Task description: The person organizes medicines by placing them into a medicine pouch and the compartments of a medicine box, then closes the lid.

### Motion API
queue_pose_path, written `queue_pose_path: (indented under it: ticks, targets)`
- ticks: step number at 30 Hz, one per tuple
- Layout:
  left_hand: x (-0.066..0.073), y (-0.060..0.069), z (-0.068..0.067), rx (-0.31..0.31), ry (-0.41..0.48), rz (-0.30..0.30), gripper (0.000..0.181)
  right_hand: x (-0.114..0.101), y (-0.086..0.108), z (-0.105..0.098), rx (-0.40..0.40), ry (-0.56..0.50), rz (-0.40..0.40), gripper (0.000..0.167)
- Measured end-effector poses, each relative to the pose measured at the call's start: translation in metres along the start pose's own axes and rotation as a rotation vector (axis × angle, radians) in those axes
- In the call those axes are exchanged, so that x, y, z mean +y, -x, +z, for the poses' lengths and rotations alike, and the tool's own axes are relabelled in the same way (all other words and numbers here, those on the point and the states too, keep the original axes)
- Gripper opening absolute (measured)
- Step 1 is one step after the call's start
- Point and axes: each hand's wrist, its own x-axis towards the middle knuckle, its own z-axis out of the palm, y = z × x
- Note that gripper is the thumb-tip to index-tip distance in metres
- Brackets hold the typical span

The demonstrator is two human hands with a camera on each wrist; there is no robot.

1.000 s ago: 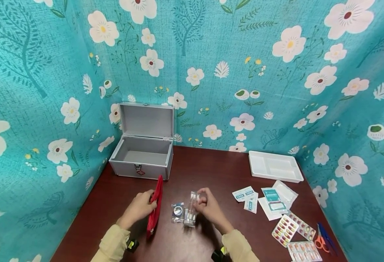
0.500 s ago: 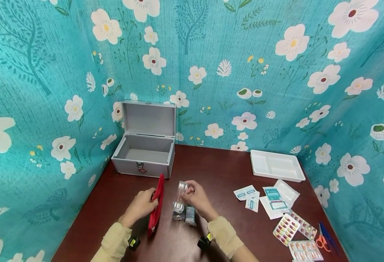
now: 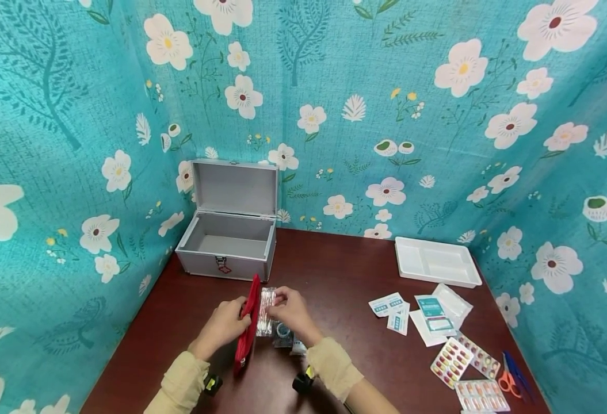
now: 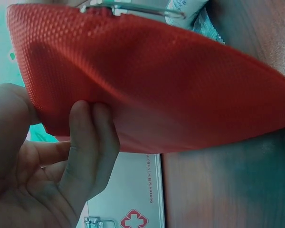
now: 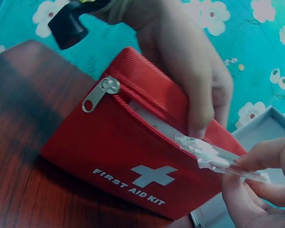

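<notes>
My left hand (image 3: 222,326) grips a red zip pouch (image 3: 246,339) by its far side and holds it on edge. In the right wrist view the pouch (image 5: 114,145) reads "FIRST AID KIT" beside a white cross; its zipper is partly undone and something whitish shows inside. Between the thumb and fingers of my right hand (image 3: 294,315) is a clear packet of cotton swabs (image 3: 264,315). The near end of that packet (image 5: 211,156) lies at the pouch's opening. Below the right hand are a wrapped tape roll (image 3: 283,332) and a wrapped bandage roll (image 3: 298,347), partly hidden.
A grey metal case (image 3: 225,241) stands open behind the pouch. At the right are a white divided tray (image 3: 438,262), small paper sachets (image 3: 389,305), a green-and-white packet (image 3: 434,315), blister packs of pills (image 3: 451,362) and orange-handled scissors (image 3: 509,382).
My right hand has carried the swab packet up off the table and leftward to the pouch's opening, uncovering the wrapped rolls beneath. My left hand keeps hold of the pouch in about the same place.
</notes>
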Motion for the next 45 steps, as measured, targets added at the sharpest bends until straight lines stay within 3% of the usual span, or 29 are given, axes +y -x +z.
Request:
queue_pose_path:
  ticks: [6, 11, 20, 30, 36, 41, 45]
  targets:
    - [0.000, 0.000, 0.003, 0.027, -0.029, 0.040, 0.028, -0.006, 0.002, 0.011, 0.039, 0.260, -0.061, 0.040]
    - [0.001, 0.000, 0.005, 0.052, -0.063, 0.081, 0.017, -0.007, 0.002, 0.020, 0.048, 0.403, -0.120, 0.040]
    - [0.000, -0.002, 0.004, 0.075, -0.073, 0.104, 0.020, -0.013, 0.000, 0.029, 0.011, 0.490, -0.149, 0.058]
    - [-0.001, 0.000, 0.005, 0.113, -0.088, 0.126, 0.022, -0.003, -0.002, 0.034, 0.047, 0.635, -0.214, 0.038]
    - [-0.004, -0.001, 0.001, 0.123, -0.070, 0.100, 0.020, 0.009, -0.003, 0.036, 0.082, 0.747, -0.322, 0.019]
    - [-0.005, 0.000, 0.000, 0.110, -0.050, 0.077, 0.028, 0.011, -0.003, 0.037, 0.022, 0.815, -0.339, 0.010]
    - [-0.006, 0.000, 0.003, 0.101, -0.044, 0.076, 0.029, 0.010, -0.002, 0.038, -0.088, 0.894, -0.277, 0.012]
